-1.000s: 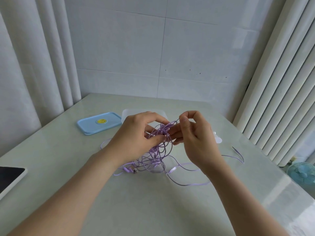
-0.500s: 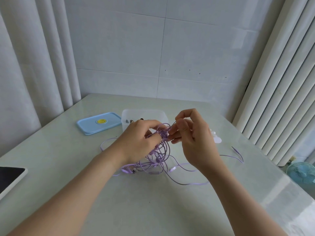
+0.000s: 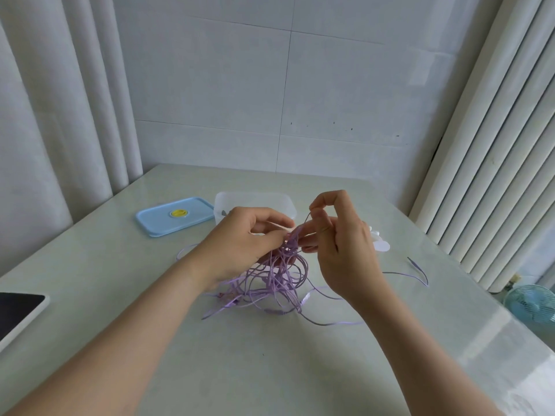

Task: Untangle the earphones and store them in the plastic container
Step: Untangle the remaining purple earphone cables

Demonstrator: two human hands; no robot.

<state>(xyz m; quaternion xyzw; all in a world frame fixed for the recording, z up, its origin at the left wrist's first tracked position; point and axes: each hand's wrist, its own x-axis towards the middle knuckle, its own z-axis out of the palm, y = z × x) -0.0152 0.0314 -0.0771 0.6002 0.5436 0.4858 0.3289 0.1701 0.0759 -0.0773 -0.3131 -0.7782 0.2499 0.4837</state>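
Pale glossy table (image 3: 270, 370) fills the lower view, and two bare forearms reach across it. Well to the near left of the plastic container (image 3: 255, 199), at the table's edge, lies a dark-screened tablet (image 3: 18, 307). Just on the near side of the container are the purple earphones (image 3: 279, 280), a knotted heap. Its lower loops rest on the tabletop and its top is lifted. The left hand (image 3: 240, 244) has curled fingers and pinches the top of the knot. The right hand (image 3: 342, 247), close beside it, pinches a single strand between thumb and forefinger and holds it above the knot. One loose end trails to the container's near right. A small white object (image 3: 381, 244) lies right of the container, partly hidden by the right hand. The container stands open, its blue lid (image 3: 174, 216) flat just to its left. Behind the container rise a tiled wall (image 3: 330, 85) and pale curtains (image 3: 75, 100).
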